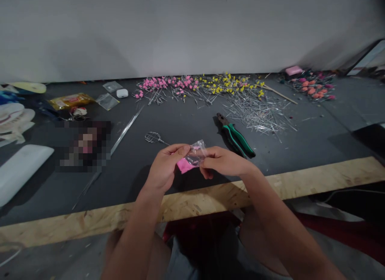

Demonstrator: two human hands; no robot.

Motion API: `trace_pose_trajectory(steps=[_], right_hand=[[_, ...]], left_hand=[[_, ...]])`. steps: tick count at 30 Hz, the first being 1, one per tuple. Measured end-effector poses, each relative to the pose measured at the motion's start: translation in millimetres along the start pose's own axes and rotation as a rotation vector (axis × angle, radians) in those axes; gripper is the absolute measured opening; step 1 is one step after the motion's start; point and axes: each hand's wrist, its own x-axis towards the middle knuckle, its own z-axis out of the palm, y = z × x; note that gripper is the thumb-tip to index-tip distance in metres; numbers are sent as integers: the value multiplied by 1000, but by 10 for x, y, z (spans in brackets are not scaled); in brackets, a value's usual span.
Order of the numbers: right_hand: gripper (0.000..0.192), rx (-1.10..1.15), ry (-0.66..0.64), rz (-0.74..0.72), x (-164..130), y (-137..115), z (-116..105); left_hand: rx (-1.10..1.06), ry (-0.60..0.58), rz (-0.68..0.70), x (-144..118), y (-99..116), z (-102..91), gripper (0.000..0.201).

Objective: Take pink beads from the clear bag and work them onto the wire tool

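**Pink beads in a clear bag, held between both hands**

Pink fills the bottom of the small clear bag (194, 156) held at the centre of the frame, just above the desk (180, 123) near its pale wooden front edge (210, 199). The left hand (164, 167) pinches the bag's left side with thumb and fingers closed on it; the right hand (221, 161) pinches the right side the same way. With a grip on each side, the top is pulled taut and the pink contents sag to the lower corner.

Just right of the hands lie green-handled pliers (236, 137), close enough to grab. Just above the left hand sits a small wire loop (153, 137). Further up, at upper centre, a heap of cut wires (258, 111) spreads below a row of pink sprigs (164, 85) and yellow sprigs (228, 82), laid side by side along the wall. Orange and pink sprigs (313, 87) lie at upper right, well apart.
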Motion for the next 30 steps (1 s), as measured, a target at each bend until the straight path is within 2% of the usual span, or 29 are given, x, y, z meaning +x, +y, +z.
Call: trace_pose_trajectory(steps=[5,10,15,24,30], right_hand=[[55,-40,-79,68,-13,-65,-28],[48,-96,-113,103,-16,-91,-45],[40,-118,-119,83,-8,-73,-47],[44,100,-145,53,61,26,26],[45,214,-42,66,64,-5,94]], left_hand=[[-70,-40,-59,-5,-4,41,13],[-68,-83,-68,1,-21,49,15],[-52,-75,-63,2,-24,39,18],[-67,-58,-110,-12,-7,47,21],[-62,-15,-38,9,0,63,17]])
